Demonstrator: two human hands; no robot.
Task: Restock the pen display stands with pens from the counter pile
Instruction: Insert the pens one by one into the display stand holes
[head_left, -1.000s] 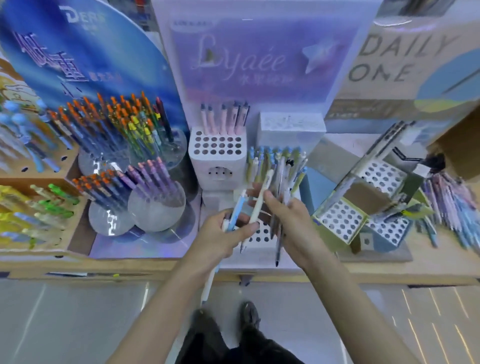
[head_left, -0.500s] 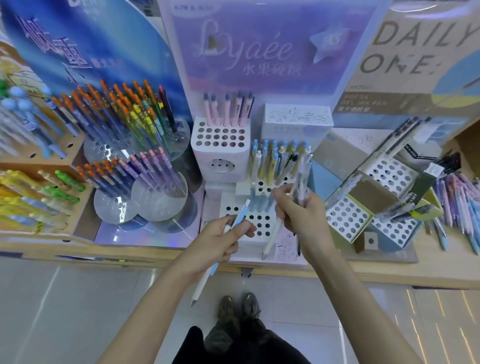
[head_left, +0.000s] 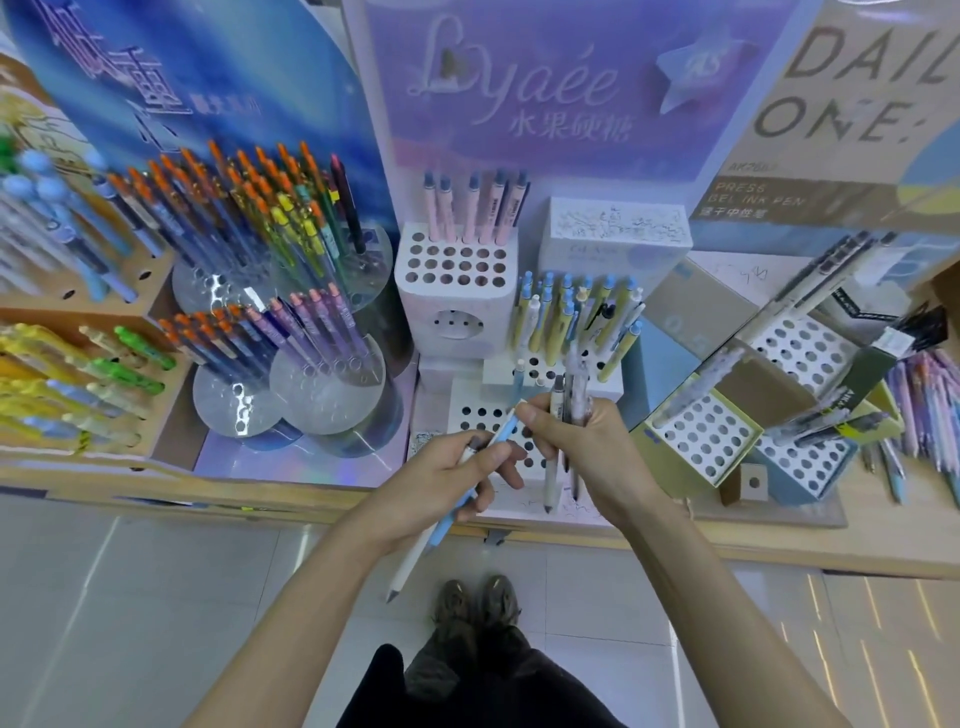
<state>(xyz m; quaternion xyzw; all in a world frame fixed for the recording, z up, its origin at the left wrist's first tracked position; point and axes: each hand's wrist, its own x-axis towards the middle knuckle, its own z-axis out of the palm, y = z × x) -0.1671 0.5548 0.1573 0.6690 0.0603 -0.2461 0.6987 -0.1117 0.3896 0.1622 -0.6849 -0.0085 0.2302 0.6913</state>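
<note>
Pens (head_left: 571, 395) stand bunched upright in a person's right hand (head_left: 592, 457), its fingers (head_left: 543, 434) curled tight round the barrels, caps rising above the knuckles and tips hanging below the palm. Just left of those fingers, the left hand (head_left: 447, 483) grips a single blue-and-white pen (head_left: 418, 556) on a slant, with the thumb laid along the top and the other fingers (head_left: 511, 473) folded beneath it. The pen's blue end points up toward the right forefinger, though whether the two touch cannot be told, and its white tip juts down past the wrist, crossing the counter edge (head_left: 779, 543). Directly beyond both sets of fingertips lies the lowest tier of a white stepped stand (head_left: 457, 402), rows of open holes showing. One tier farther from the fingers, yellow and blue pens (head_left: 566, 317) crowd the rack, and on the top block pink pens (head_left: 478, 213) line the back row. Well to the right of the right hand, a loose pile of pens (head_left: 930, 410) lies on the counter beside angled racks (head_left: 701, 436). Off to the left of the left hand, clear round holders (head_left: 327, 395) bristle with orange-capped pens (head_left: 249, 208)
</note>
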